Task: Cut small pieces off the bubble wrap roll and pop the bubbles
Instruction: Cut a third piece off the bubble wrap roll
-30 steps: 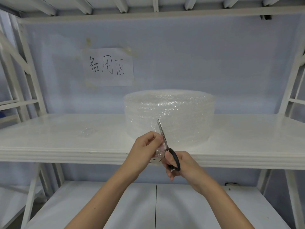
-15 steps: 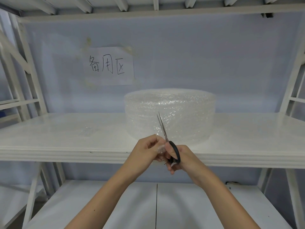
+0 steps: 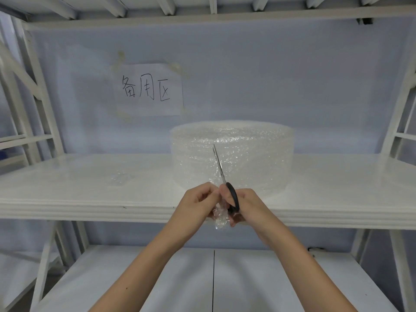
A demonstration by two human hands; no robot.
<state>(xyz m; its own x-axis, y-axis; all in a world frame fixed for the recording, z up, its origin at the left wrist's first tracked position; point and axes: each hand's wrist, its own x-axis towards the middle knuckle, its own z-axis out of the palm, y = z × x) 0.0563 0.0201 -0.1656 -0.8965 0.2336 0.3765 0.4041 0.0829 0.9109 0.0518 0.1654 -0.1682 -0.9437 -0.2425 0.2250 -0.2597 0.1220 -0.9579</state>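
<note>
A wide roll of clear bubble wrap [image 3: 247, 154] stands upright on the white shelf [image 3: 67, 194]. In front of the shelf edge my left hand [image 3: 195, 203] and my right hand [image 3: 245, 206] meet. Between their fingertips hangs a small crumpled piece of bubble wrap [image 3: 220, 218], pinched by both hands. My right hand also holds black-handled scissors [image 3: 225, 183], blades closed and pointing up in front of the roll.
A small scrap of bubble wrap [image 3: 119, 177] lies on the shelf left of the roll. A paper sign [image 3: 148, 90] is taped to the back wall. White rack uprights stand at both sides, and a lower shelf [image 3: 157, 278] lies below my arms.
Both hands have moved slightly up and closer together. The small piece now hangs lower between the fingers, and the scissors stand more upright.
</note>
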